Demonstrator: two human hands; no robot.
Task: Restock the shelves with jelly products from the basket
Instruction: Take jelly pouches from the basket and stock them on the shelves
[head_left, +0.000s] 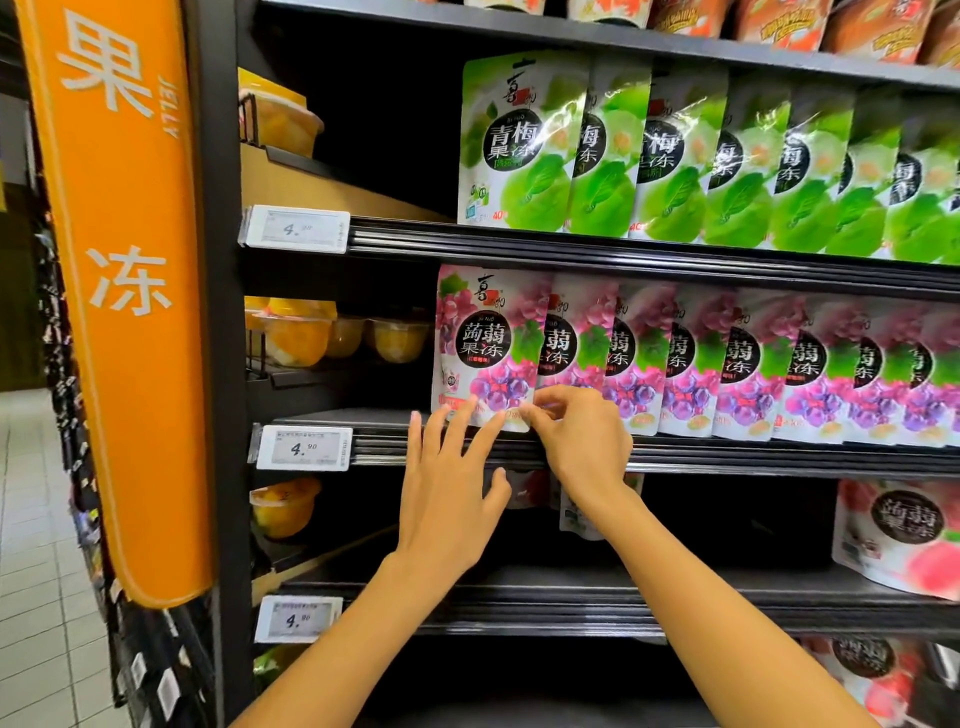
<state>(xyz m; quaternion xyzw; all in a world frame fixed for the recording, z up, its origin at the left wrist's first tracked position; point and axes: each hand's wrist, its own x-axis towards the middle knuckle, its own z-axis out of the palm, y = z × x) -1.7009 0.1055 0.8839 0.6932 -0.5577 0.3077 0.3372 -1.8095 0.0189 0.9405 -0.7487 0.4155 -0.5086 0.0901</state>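
A purple grape jelly pouch (485, 343) stands upright at the left end of a row of like pouches (727, 369) on the middle shelf (753, 457). My left hand (449, 488) has its fingers straight and spread, the fingertips touching the pouch's bottom edge. My right hand (576, 441) pinches the pouch's lower right corner with curled fingers. No basket is in view.
Green plum jelly pouches (675, 156) fill the shelf above. Peach pouches (893, 535) stand lower right. Orange fruit jelly cups (332, 338) sit at the left of the shelves. Price tags (304, 448) hang on the shelf rails. An orange aisle sign (119, 291) stands left.
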